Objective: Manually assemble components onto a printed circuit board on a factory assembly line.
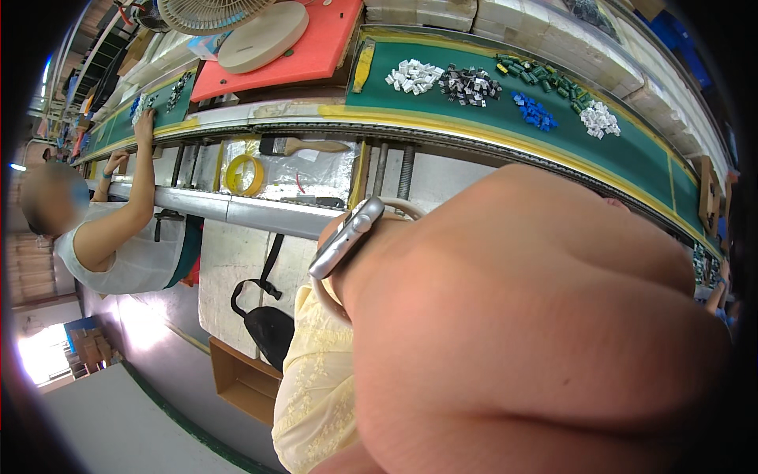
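Note:
Close in front of the view, what appears to be my left hand [521, 300] fills the lower right, blurred by nearness. A silver smartwatch [347, 237] and a pale band sit at its wrist. Its fingers are hidden, so I cannot see whether it holds anything. Another strip of skin [343, 460] shows at the lower edge, too little to identify. My right hand cannot be made out. Beyond the wrist, the green conveyor belt [379, 55] carries piles of white connectors [414, 77], black parts [470, 84], blue parts [534, 110], green cylindrical capacitors [545, 77] and more white parts [600, 119].
A co-worker [118, 229] reaches over the belt at left. Below the belt, a tray holds a yellow tape roll [245, 174] and a brush [304, 147]. A fan [213, 12] stands by a red board [316, 55]. A cardboard box [241, 379] and black bag [268, 332] are lower down.

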`<state>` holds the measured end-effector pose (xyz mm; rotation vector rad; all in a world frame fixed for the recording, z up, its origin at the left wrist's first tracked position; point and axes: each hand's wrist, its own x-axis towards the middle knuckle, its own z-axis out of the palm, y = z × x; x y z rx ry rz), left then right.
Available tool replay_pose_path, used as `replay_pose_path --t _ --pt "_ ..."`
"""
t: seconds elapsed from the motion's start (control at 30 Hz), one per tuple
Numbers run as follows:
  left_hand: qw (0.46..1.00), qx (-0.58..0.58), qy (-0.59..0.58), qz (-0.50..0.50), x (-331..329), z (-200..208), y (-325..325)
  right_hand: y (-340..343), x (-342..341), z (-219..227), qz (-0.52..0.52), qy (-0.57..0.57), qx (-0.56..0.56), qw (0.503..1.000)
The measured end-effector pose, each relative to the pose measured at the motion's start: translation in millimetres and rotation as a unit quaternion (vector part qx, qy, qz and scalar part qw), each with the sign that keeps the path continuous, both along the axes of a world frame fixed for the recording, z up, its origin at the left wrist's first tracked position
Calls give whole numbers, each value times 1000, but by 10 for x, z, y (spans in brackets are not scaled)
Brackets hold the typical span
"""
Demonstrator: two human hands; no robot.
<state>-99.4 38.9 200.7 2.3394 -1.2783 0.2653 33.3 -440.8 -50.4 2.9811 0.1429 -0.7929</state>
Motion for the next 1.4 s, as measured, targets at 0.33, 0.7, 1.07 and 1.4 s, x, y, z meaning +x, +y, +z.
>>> replay_pose_path --t 0.33,0.7,1.07,1.4 --pt "997 33 -12 64 -215 109 132 -556 -225 -240 191 -153 211 946" --pt "998 7 -9 58 -207 -28 97 -857 -267 -674 -360 24 514 778" --pt "971 -201 -3 -129 342 -581 -554 -423 -250 -353 -391 -7 488 780" --pt "972 -203 -6 -116 299 -596 -572 -449 -307 -248 -390 -125 462 787"
